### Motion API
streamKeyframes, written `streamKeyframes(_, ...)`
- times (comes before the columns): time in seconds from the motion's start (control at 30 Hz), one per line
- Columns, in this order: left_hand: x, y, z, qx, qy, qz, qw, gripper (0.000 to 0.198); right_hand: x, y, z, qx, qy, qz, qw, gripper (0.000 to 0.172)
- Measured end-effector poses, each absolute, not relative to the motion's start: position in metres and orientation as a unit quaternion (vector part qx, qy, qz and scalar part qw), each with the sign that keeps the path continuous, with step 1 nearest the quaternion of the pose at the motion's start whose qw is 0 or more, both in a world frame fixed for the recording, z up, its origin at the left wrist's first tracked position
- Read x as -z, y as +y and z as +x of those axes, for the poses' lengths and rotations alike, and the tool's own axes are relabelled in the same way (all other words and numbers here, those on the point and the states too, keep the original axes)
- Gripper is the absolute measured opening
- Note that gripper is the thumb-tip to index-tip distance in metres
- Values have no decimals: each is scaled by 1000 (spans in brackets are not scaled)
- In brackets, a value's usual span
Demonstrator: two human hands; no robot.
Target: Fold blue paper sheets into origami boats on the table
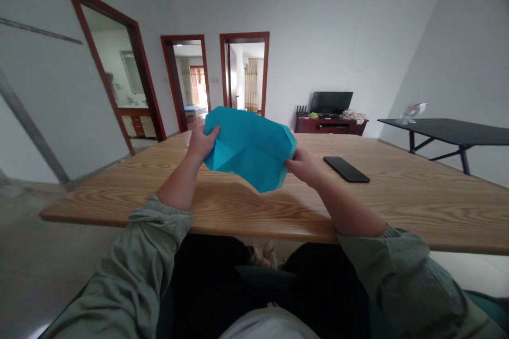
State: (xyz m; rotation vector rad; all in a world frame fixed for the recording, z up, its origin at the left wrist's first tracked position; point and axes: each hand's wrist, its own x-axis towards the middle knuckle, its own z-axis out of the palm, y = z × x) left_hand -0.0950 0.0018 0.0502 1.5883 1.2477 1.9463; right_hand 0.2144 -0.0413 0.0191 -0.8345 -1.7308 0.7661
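A folded sheet of bright blue paper [248, 145] is held up above the wooden table, tilted with its right end lower. Creases run across its face and its corners are folded in. My left hand [202, 143] grips the left edge, thumb on the near face and fingers behind. At the lower right edge, my right hand [301, 165] is closed on the paper, its fingers partly hidden behind it.
The wooden table [159, 198] spreads before me. A black phone [345, 169] lies on it, right of my right hand. Farther off stand a black table [453, 130] at right and a cabinet [308, 126] bearing a dark screen [331, 102]. Doorways open at left.
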Motion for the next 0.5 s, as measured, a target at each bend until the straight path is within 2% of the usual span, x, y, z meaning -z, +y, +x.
streamKeyframes(0.17, -75, -6, -129, -573, 524, 624, 88, 41, -14, -53, 202, -421, -672, -400, 459, 26)
streamKeyframes(0.33, -80, -10, -165, -370, 610, 692, 108, 51, -7, -48, 199, -477, -634, -460, 398, 21)
streamKeyframes(0.4, -73, -11, -174, -301, 631, 708, 100, 53, -11, -46, 197, -404, -642, -505, 411, 26)
streamKeyframes(0.5, -59, -9, -180, -210, 645, 728, 98, 53, -29, -57, 184, -147, -718, -496, 465, 39)
